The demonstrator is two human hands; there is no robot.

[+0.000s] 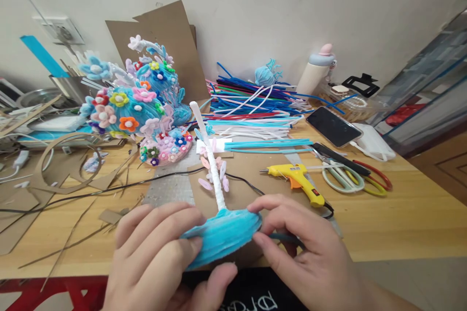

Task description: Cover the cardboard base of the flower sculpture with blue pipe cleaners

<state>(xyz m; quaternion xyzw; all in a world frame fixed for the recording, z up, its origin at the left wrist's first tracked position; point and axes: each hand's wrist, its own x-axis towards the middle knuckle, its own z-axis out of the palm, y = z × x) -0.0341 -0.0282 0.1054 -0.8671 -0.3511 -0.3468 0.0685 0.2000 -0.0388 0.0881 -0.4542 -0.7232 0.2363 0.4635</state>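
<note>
A rounded base (222, 239) covered in rows of light-blue pipe cleaner is held near the table's front edge. From its top rises a white-wrapped stem (215, 175), leaning slightly left. My left hand (156, 252) grips the left side of the base, its fingers over the top and thumb below. At the right rim, my right hand (306, 248) has thumb and fingers pinched together. A blue pipe cleaner (280, 236) passes from that rim behind the right fingers, partly hidden by them. Small pink and lilac petal pieces (206, 183) show just behind the stem.
Behind the right hand lies a yellow glue gun (297, 175), with scissors (343, 177) and a phone (333, 126) farther right. Pipe cleaners (251, 102) are piled at the back. Flower-covered blue ornaments (134, 107) stand left; cardboard scraps (58, 165) and a black cord (109, 188) cover the left side.
</note>
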